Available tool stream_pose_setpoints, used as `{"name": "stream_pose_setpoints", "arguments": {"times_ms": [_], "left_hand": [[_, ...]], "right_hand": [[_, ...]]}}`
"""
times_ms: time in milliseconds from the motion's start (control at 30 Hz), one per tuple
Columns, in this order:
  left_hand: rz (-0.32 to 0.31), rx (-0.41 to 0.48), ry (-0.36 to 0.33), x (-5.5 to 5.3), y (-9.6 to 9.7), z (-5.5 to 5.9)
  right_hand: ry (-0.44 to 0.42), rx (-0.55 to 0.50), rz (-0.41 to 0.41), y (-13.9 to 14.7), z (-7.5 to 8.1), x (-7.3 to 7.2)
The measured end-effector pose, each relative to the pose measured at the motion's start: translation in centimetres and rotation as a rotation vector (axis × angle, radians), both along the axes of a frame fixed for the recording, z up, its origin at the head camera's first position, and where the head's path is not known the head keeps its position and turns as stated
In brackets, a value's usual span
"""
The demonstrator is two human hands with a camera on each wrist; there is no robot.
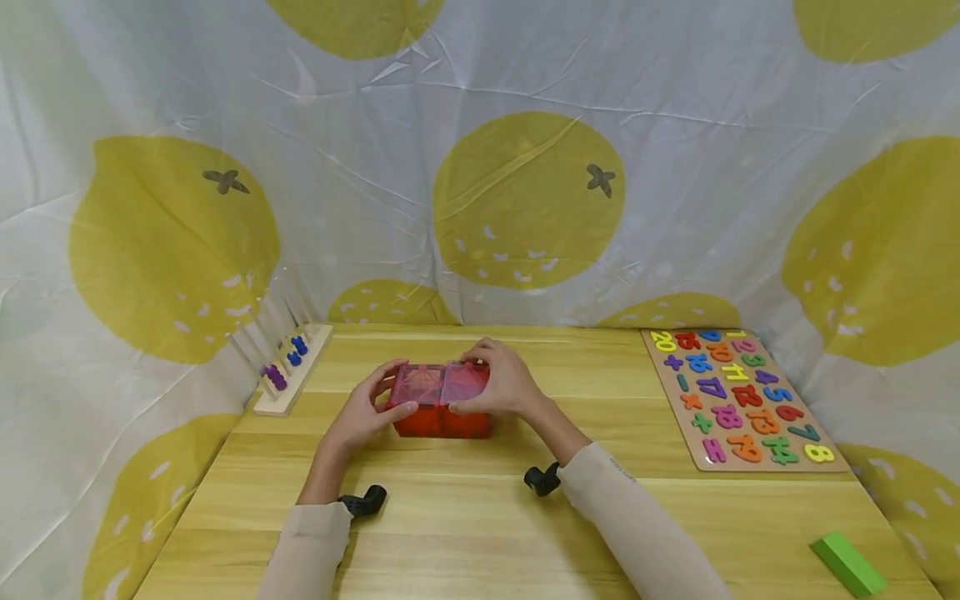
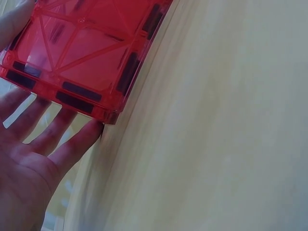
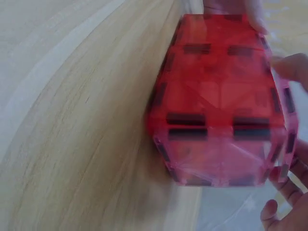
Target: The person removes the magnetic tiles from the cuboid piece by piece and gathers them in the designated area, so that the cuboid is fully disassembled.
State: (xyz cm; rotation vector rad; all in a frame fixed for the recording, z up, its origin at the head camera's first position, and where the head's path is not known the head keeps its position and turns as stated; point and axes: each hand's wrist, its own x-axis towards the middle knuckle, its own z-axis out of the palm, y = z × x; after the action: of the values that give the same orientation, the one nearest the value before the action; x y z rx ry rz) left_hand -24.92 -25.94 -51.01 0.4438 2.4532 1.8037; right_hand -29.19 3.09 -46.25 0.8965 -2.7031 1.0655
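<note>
A box built of see-through red and pink magnetic tiles [image 1: 442, 422] lies on the table in front of me. My left hand [image 1: 363, 417] holds its left end, thumb at the front top edge and fingers round the side and back. On top at the right is a pink magnetic tile [image 1: 465, 384], which my right hand [image 1: 507, 380] grips between thumb and fingers. In the left wrist view, fingertips touch the box's red end [image 2: 77, 91]. The right wrist view shows a pink end tile [image 3: 219, 156] and the red front; the box's inside is unclear.
A wooden peg board [image 1: 300, 379] with purple and blue beads stands at the back left. At the right lies a number puzzle board [image 1: 686, 417] with coloured digits. A green block [image 1: 847, 564] sits near the front right corner. A lemon-print cloth [image 1: 390, 183] hangs behind the table.
</note>
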Motion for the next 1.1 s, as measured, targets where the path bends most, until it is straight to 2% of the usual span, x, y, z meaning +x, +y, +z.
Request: {"name": "stream_pose_setpoints", "arguments": {"times_ms": [167, 400, 733, 1100], "left_hand": [[0.018, -0.007, 0.005, -0.1, -0.7, -0.1], [0.021, -0.017, -0.006, 0.2, -1.5, 0.2], [-0.017, -0.021, -0.051, 0.5, -2.1, 0.5], [-0.013, -0.042, -0.03, 0.5, -2.3, 0.1]], "right_hand": [[-0.022, -0.068, 0.021, 0.9, 1.0, 0.0], [-0.026, -0.064, 0.027, 3.0, 1.7, -0.6], [-0.057, -0.072, -0.046, 7.7, 0.9, -2.8], [-0.09, -0.06, -0.104, 9.5, -1.6, -5.0]]}}
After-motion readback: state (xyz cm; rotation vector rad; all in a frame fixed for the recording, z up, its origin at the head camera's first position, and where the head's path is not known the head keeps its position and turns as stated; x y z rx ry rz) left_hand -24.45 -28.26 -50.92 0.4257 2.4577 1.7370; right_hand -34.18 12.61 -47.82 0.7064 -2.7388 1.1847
